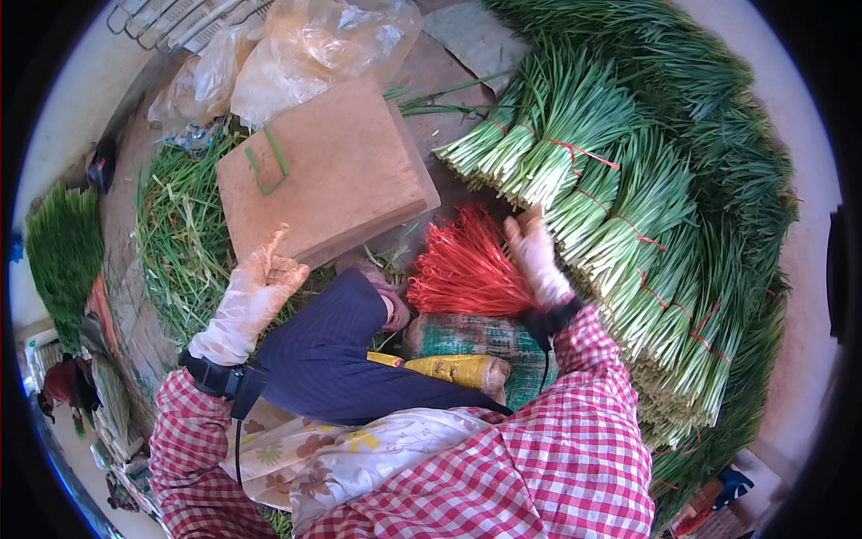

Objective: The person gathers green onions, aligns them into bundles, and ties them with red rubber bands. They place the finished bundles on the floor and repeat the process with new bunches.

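Observation:
My left hand (269,276), in a thin pale glove, is raised near the front edge of a flat brown board (323,168), one finger extended and nothing seen in it. A bent green leaf (273,165) lies on the board. My right hand (532,249), also gloved, is between a heap of red plastic ties (465,269) and tied bundles of long green leafy stalks (579,148). Its fingertips are close to the pale stalk ends; whether it grips anything is not clear. Red ties go round the bundles.
Loose leaves (182,229) lie left of the board, with crumpled clear plastic bags (323,54) behind it. A green woven sack (485,337) and a yellow one (458,370) lie beside my leg. More greens (714,108) line the right wall. A person (67,387) is far left.

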Available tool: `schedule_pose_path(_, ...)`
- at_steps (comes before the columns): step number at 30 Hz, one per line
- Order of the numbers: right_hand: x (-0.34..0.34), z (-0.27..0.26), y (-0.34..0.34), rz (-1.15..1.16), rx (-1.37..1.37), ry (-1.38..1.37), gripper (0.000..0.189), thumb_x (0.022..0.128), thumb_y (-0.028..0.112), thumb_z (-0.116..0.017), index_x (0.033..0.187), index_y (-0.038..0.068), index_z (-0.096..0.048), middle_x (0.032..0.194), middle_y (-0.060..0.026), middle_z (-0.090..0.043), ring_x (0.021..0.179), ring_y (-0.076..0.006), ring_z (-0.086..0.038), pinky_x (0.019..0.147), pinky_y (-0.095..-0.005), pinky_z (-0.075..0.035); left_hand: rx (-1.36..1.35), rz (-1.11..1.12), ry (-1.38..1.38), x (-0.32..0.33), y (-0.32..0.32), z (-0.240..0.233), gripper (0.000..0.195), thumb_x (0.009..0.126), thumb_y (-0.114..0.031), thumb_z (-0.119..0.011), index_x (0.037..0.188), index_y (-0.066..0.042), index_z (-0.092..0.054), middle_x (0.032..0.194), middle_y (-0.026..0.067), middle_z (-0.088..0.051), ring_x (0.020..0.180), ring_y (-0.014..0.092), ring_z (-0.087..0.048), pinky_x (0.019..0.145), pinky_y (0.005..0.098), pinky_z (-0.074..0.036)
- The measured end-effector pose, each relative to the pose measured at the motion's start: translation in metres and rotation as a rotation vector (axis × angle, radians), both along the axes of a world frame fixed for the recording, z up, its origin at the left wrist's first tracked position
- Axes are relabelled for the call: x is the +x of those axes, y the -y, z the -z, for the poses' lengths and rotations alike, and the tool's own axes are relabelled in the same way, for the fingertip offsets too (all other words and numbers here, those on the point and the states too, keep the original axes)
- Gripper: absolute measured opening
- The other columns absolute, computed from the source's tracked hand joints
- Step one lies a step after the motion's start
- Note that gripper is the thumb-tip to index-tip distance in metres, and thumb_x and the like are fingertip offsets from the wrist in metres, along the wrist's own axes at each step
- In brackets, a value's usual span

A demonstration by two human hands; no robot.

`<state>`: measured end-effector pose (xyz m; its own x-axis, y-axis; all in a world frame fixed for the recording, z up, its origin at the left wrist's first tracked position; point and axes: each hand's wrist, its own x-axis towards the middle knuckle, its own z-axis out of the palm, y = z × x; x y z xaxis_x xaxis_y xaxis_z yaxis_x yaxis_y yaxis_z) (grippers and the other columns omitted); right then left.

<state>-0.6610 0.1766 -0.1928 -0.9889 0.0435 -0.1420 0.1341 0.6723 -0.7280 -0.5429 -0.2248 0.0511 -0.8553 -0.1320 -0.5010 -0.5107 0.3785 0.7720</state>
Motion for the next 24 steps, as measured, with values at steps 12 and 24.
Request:
schedule_pose_path(12, 0.010, 0.079, -0.004, -0.377, 0.819, 0.268, 0.016, 0.082, 0.013, -0.058, 0.087, 0.009, -0.073, 0.085, -0.0112, -0.070, 0.081, -0.0262, -0.069, 0.067, -0.0377, -0.056, -0.362, 0.408, -0.107, 0.000, -0.072, -0.018, 0.069, 0.084, -0.026, -0.068, 0.142, -0.008, -0.036, 0.093, 0.0193, -0.067, 0.089, 0.030, -0.066, 0.082, 0.0350, -0.049)
schedule_pose_path(24, 0.097, -0.119, -0.010, -0.270, -0.866, 0.459, 0.024, 0.096, 0.024, -0.056, 0.101, 0.003, -0.067, 0.064, 0.0009, -0.060, 0.055, -0.0059, -0.051, 0.053, -0.0195, -0.040, 0.042, 0.485, 0.265, 0.002, -0.159, 0.030, 0.027, 0.089, -0.033, -0.060, 0.082, -0.009, -0.069, 0.062, 0.0028, -0.062, 0.056, 0.011, -0.058, 0.055, 0.0263, -0.048)
